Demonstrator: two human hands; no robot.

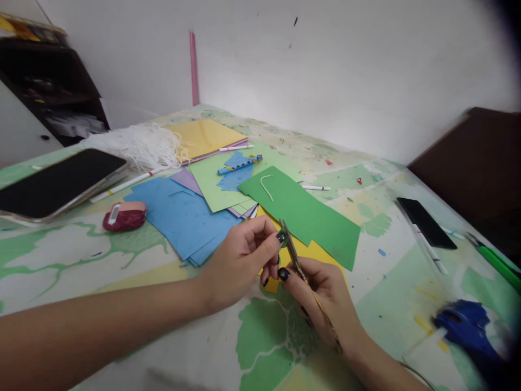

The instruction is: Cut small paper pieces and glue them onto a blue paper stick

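My right hand [325, 298] is closed around a pair of scissors [293, 252], gold at the handles, with the blades pointing up and away. My left hand [248, 258] pinches a small green piece [284, 239], apparently paper, right beside the blades; most of it is hidden by the fingers. Beyond the hands lies a green sheet [305, 209] with a short white string [266, 187] on it. Partly under that sheet and my hands is yellow paper [321, 255] with a notched edge.
Blue sheets [179, 214], a light green sheet [211, 187] and a rolled blue paper piece [240, 164] lie at centre left. Farther left are white strings [138, 146], a tablet [61, 182] and a maroon object [125, 215]. A phone [425, 222] and blue glue gun [464, 326] lie right.
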